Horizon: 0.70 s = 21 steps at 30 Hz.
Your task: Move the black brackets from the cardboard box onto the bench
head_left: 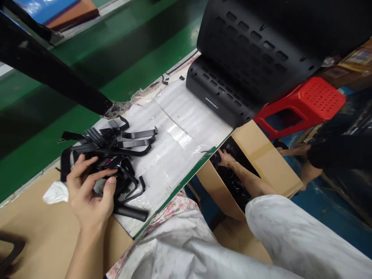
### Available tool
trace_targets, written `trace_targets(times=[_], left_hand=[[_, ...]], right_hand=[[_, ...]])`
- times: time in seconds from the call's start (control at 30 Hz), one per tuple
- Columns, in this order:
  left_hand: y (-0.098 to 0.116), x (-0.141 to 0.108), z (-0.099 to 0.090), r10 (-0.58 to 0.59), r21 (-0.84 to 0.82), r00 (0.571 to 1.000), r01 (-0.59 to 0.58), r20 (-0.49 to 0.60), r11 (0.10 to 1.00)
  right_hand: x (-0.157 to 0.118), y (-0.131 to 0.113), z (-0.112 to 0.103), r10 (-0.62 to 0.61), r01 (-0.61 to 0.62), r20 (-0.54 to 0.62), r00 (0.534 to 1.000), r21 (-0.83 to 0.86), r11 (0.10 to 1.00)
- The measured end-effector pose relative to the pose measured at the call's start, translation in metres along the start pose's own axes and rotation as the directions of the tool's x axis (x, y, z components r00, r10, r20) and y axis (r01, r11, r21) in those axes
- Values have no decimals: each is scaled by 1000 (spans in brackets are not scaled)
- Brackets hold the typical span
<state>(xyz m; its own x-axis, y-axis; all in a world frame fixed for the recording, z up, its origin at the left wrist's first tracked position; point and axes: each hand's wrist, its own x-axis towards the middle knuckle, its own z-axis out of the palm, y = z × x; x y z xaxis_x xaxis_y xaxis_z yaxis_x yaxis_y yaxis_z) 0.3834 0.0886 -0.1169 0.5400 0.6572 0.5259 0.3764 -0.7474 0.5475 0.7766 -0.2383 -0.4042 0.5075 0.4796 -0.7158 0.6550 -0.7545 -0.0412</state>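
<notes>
My left hand point(93, 190) rests over a heap of black plastic parts point(109, 141), its fingers curved and apart and its thumb to the right. The heap holds bent strips and hooked pieces. A short ribbed black bar point(130, 212) lies just below it, beside an L-shaped black rod point(142, 185). Low to the right, my right hand point(226, 158) reaches into an open cardboard box point(258, 151). Its fingers look spread against dark plastic pieces point(236, 182) inside, and their tips are partly hidden.
Black perforated housings marked MERKURY point(215, 101) stand on the white-covered table point(174, 112). Behind runs a green surface point(145, 50), with a black post point(58, 73) at left. A red stool point(316, 102) and another person's arm point(299, 151) are at right. White tissue point(56, 192) lies left.
</notes>
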Motion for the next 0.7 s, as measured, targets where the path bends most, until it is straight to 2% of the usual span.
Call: trace_targets(times=[0.23, 0.5, 0.7], left_hand=[[2, 2, 1, 25, -16, 1000, -25, -8, 1000], [-3, 2, 3, 59, -56, 998, -60, -23, 997], [-7, 1, 4, 61, -73, 997, -64, -43, 995]], right_hand=[[12, -8, -2, 23, -23, 37, 999, 14, 1000], [-2, 0, 2, 20, -20, -3, 1000, 49, 999], [13, -5, -1, 54, -56, 35, 998, 66, 996]])
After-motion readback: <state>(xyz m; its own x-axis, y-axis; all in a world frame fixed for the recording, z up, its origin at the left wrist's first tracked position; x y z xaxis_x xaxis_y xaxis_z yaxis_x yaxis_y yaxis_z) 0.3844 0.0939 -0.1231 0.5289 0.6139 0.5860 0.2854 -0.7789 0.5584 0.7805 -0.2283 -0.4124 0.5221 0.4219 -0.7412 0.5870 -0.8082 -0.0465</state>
